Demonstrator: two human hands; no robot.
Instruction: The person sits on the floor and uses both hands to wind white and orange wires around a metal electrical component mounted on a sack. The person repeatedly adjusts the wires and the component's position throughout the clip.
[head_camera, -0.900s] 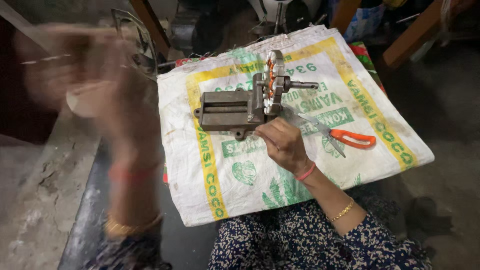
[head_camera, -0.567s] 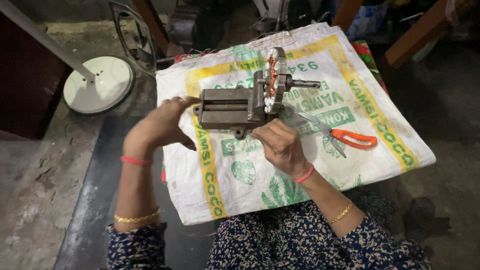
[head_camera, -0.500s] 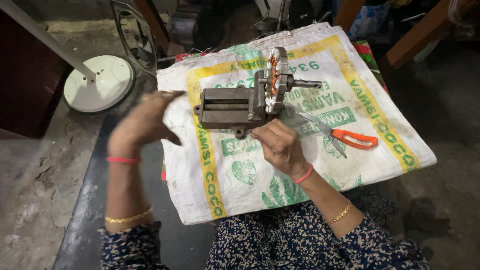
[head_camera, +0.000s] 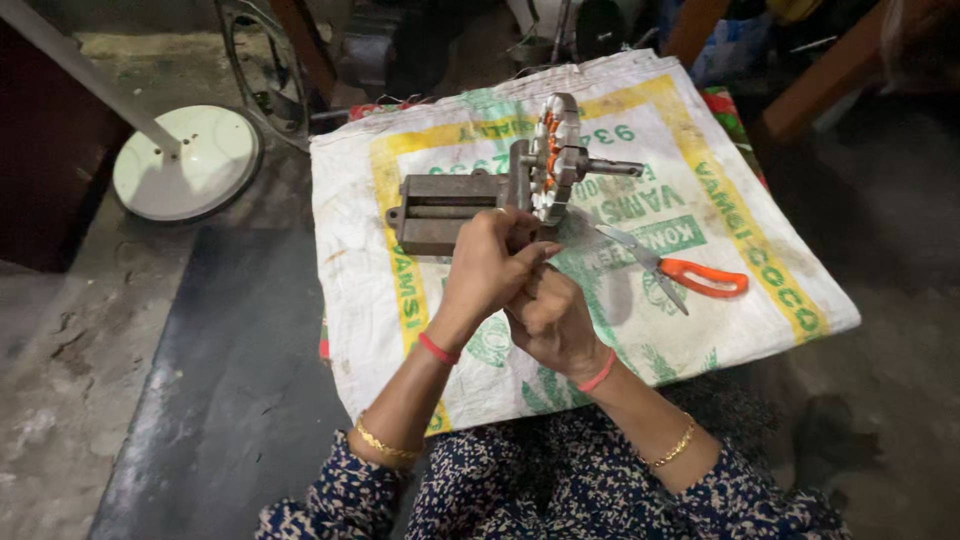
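Head view: left hand (head_camera: 490, 265) and right hand (head_camera: 553, 320) pinch together, contents unseen, just below the stator (head_camera: 553, 155) clamped in the vise (head_camera: 450, 210); steady tension matters.

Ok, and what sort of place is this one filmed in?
Probably a small motor-repair workshop, worked at floor level: a metal bench vise clamps a wound motor stator on a woven sack, with orange-handled scissors beside it and a white pedestal-fan base nearby.

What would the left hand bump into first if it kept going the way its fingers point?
Probably the grey metal vise: the left hand points up the sack at its near edge, apparently almost touching, though depth is unclear.
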